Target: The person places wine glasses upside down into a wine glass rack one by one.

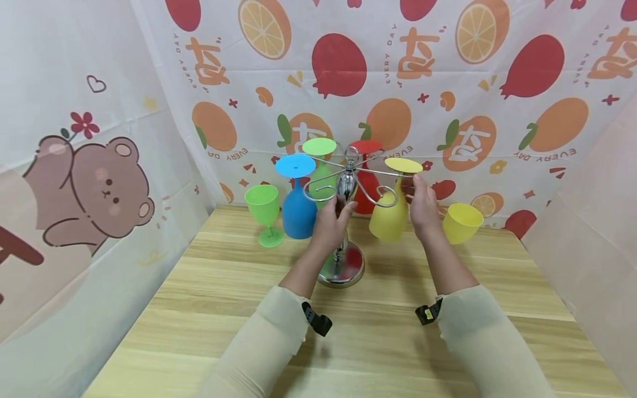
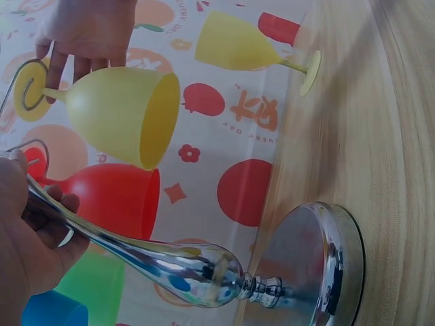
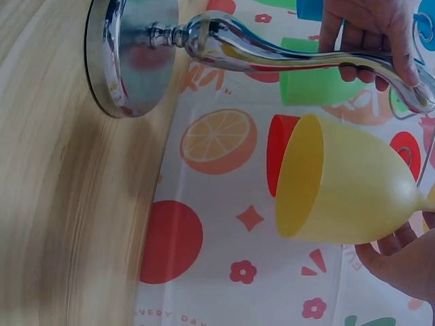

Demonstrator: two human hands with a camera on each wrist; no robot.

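A chrome stand with curled wire arms (image 1: pixel 350 182) rises from a round base (image 1: pixel 342 268). My left hand (image 1: pixel 329 225) grips its post, fingers wrapped round the metal (image 2: pixel 136 252). From the wire arms hang upside-down goblets: a blue one (image 1: pixel 298 215), a green one (image 1: pixel 322 176), a red one (image 1: pixel 367 190) and a yellow one (image 1: pixel 390 218). At the yellow goblet's stem and foot is my right hand (image 1: pixel 423 205), thumb by the foot and fingers behind the stem. In the right wrist view, the yellow bowl (image 3: pixel 360 180) opens toward the table, partly hiding the red goblet.
An upright green goblet (image 1: pixel 264 205) stands on the wooden table (image 1: pixel 209 309) left of the stand. Another yellow goblet (image 1: pixel 461 223) stands to the right, partly behind my right forearm. A fruit-print cloth (image 1: pixel 343 105) hangs close behind the table.
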